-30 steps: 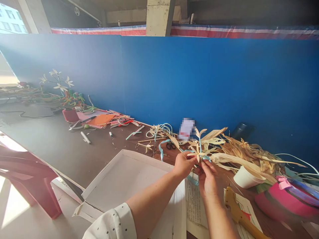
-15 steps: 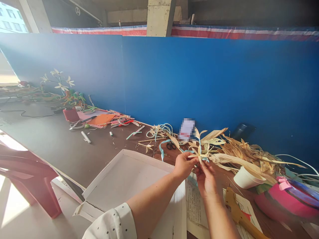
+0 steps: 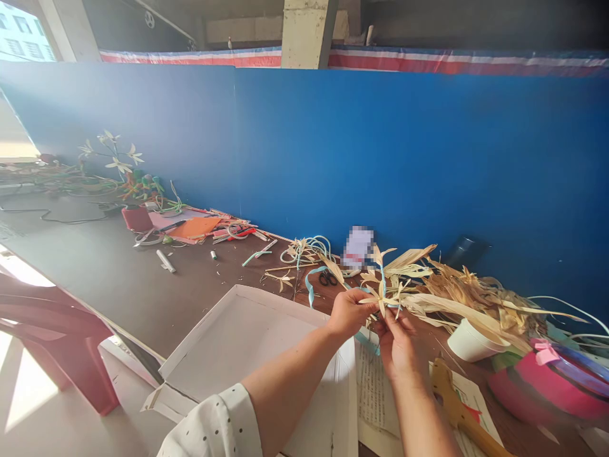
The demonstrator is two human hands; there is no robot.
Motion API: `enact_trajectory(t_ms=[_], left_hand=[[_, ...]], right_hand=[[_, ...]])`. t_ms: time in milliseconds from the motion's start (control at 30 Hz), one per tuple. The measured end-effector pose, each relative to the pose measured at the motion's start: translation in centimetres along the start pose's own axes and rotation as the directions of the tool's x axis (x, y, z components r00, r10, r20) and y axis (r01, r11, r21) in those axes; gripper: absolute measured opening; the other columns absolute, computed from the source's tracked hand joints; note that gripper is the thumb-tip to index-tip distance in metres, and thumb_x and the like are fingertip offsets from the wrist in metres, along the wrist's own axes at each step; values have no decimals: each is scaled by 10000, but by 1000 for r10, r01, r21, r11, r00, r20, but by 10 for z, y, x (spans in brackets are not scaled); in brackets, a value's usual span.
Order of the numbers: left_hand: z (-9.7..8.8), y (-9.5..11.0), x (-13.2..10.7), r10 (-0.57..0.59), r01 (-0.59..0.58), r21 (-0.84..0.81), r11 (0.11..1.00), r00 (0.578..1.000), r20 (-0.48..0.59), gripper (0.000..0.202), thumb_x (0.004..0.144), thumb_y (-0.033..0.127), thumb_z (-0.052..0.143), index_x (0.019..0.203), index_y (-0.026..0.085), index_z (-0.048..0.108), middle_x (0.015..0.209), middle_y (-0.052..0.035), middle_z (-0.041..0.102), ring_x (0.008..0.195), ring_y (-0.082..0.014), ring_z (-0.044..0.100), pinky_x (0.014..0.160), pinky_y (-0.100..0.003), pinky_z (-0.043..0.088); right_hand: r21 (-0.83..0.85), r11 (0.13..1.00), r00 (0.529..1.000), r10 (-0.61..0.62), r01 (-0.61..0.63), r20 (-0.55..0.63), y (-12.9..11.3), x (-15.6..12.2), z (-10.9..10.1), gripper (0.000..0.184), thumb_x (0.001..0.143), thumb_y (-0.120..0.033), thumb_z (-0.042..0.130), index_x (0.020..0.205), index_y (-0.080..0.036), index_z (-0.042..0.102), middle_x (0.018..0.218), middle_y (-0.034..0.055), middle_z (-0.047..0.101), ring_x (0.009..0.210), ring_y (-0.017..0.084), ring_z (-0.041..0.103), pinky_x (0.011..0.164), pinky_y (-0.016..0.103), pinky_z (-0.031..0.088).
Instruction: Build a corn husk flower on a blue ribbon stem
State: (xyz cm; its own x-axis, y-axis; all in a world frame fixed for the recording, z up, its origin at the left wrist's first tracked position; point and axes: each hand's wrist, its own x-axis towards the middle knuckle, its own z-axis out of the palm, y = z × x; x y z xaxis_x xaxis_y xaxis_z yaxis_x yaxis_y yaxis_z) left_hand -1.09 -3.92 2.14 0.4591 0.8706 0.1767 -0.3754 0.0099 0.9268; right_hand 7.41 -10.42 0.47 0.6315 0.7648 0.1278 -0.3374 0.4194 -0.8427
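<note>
Both my hands meet above the table's right part, around a corn husk flower (image 3: pixel 382 298) with pale, pointed petals and a blue-wrapped stem (image 3: pixel 383 273) rising behind it. My left hand (image 3: pixel 351 311) is closed, its thumb and fingers pinching the flower's left side. Just below the petals, my right hand (image 3: pixel 397 339) is closed too, fingertips pressed at the flower's base. A strip of light blue tape (image 3: pixel 368 341) hangs near the right fingers. Exactly where the fingertips grip is partly hidden by the petals.
A white cardboard box lid (image 3: pixel 266 343) lies under my left forearm. To the right are dried husks (image 3: pixel 471 292), a white cup (image 3: pixel 476 339), a yellow glue gun (image 3: pixel 451 400) and a pink container (image 3: pixel 547 381). Black scissors (image 3: pixel 328 277) lie behind my hands. A blue partition (image 3: pixel 404 158) borders the table.
Both hands keep their grip on the flower with only slight finger movement. The flower's petals have tilted a little. The whole view has shifted very slightly.
</note>
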Motion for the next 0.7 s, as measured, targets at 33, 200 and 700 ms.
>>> enact_trajectory(t_ms=[33,200,700], left_hand=[[0,1,0,6,-6,4,1000,1000,0,408,551,476,782,661,105,651,591,3,560,561,-81,456,547,-214,353],[-1,6,1,42,-43,25,999,999,14,370,554,459,783,638,118,664,649,-15,591,628,-103,509,610,-222,395],[-5,9,1,10,-8,-22,1000,995,100,389,535,468,792,668,119,682,712,-27,589,682,-106,512,646,-223,394]], right_hand=[[7,1000,1000,-4,4,5,-1,0,0,228,647,-282,778,847,-217,690,876,2,668,778,98,577,586,172,451],[-5,1000,1000,-23,23,7,-5,-2,3,232,635,-279,784,833,-215,682,872,-5,652,705,88,548,560,183,434],[4,1000,1000,21,-21,21,-12,-5,7,284,574,-274,817,809,-212,671,854,-17,619,676,75,504,561,175,431]])
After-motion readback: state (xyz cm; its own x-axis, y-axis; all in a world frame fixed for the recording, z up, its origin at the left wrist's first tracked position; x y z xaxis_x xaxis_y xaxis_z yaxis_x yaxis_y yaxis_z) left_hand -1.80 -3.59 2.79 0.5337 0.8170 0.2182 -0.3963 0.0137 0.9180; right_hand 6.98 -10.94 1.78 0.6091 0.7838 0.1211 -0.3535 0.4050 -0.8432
